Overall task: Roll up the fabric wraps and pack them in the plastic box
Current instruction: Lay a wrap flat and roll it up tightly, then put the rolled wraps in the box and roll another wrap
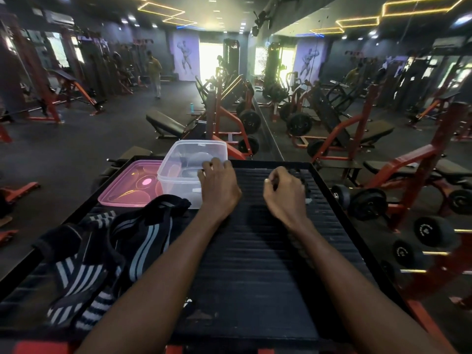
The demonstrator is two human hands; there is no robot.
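Two bare forearms reach forward from the bottom edge over a black ribbed table (255, 264). Beside the left forearm, at the near left of the table, lies a loose heap of fabric wraps (102, 256) — dark bands with pale stripes, tangled and unrolled, one end draped toward the plastic box (184, 169). The box is clear and open-topped, standing at the far left part of the table; nothing rolled shows inside it. Its pink lid (127, 187) lies flat just left of it, touching or nearly touching its side.

The left hand (218, 185) rests at the box's right rim, fingers curled over the edge, apparently gripping it. The right hand (284, 190) is further right, near the table's far edge, fingers curled around something small and dark — likely a wrap end, though what it is cannot be told.

Beyond the table stand red and black gym machines, and dumbbells (431, 231) sit on a rack to the right.
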